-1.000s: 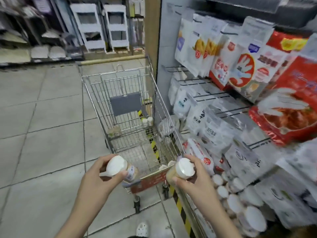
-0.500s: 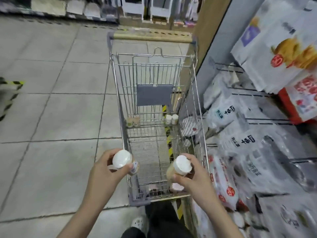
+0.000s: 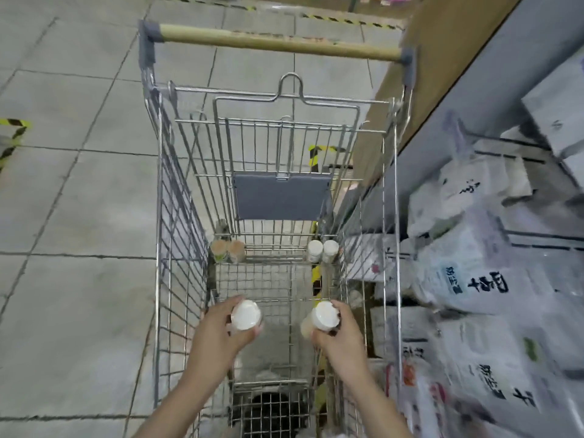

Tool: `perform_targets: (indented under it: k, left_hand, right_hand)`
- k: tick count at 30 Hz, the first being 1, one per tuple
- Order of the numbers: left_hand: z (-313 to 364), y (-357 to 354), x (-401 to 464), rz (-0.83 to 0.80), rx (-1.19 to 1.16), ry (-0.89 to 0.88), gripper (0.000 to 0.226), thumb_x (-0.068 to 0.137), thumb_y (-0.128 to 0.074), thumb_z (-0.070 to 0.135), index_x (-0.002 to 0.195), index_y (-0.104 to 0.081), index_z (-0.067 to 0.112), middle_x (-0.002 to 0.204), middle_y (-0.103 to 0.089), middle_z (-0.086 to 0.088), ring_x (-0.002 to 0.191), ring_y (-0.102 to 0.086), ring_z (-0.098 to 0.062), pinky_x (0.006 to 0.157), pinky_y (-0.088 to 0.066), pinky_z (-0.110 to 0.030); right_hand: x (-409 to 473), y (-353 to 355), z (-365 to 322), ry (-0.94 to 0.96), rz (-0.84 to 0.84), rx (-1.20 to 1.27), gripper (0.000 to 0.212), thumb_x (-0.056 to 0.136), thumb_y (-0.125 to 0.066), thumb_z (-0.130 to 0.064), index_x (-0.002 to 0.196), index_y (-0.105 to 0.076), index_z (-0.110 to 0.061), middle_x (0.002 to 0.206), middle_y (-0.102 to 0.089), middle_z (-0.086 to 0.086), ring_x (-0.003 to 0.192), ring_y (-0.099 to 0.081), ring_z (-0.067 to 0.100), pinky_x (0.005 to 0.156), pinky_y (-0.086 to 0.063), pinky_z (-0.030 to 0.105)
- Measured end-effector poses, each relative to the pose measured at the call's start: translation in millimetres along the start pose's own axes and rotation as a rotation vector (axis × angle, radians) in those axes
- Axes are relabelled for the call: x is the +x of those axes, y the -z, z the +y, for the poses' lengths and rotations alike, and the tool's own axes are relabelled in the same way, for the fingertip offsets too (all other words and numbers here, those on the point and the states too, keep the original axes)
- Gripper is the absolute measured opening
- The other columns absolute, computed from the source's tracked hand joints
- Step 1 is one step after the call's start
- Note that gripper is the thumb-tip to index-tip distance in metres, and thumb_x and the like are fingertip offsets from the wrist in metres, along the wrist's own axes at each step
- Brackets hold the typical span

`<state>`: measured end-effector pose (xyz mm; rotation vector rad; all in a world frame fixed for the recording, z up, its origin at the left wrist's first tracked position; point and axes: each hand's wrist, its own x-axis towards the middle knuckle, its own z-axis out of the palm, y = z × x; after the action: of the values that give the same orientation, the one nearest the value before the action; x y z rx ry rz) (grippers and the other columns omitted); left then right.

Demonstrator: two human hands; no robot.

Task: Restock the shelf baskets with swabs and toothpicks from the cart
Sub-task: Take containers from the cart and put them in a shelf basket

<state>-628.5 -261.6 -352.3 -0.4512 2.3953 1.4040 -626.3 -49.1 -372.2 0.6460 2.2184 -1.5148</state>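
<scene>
The shopping cart (image 3: pixel 177 216) is a cage of thin shiny wire with a round tan handle bar (image 3: pixel 278 42) capped in grey plastic and a flat grey flap (image 3: pixel 281 196) hanging at its far end. It stands on dull grey floor tiles (image 3: pixel 79 200), hard against the shelf (image 3: pixel 493 99) on the right, where soft, crinkled white plastic bags (image 3: pixel 467 279) printed with dark characters crowd up to the cart's wire side. Inside the cart, over its mesh bottom, the left hand (image 3: pixel 218 336) curls its fingers round a small round jar (image 3: pixel 246 314) with a smooth white lid, and the right hand (image 3: pixel 341 333) grips a matching white-capped jar (image 3: pixel 325 316) whose pale body shows beneath the cap. At the far end of the cart stand two tan-topped jars (image 3: pixel 227 249) on the left and two white-capped jars (image 3: pixel 322 249) on the right, each pair side by side.
</scene>
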Motion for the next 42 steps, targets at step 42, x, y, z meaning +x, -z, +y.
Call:
perform_targets:
  k: [42]
  left_hand:
    - [-89,-176,295,-0.018,0.116,0.004,0.067,0.075,-0.077,0.022,0.133,-0.044,0.015,0.125,-0.054,0.003,0.106,-0.059,-0.015,0.085,-0.051,-0.036]
  right_hand:
    - [323,-76,107,0.527,0.336,-0.957,0.076,0.052,-0.088,-0.035,0.119,-0.058,-0.013,0.116,-0.06,0.004,0.114,-0.045,0.024,0.102,-0.026,0.042]
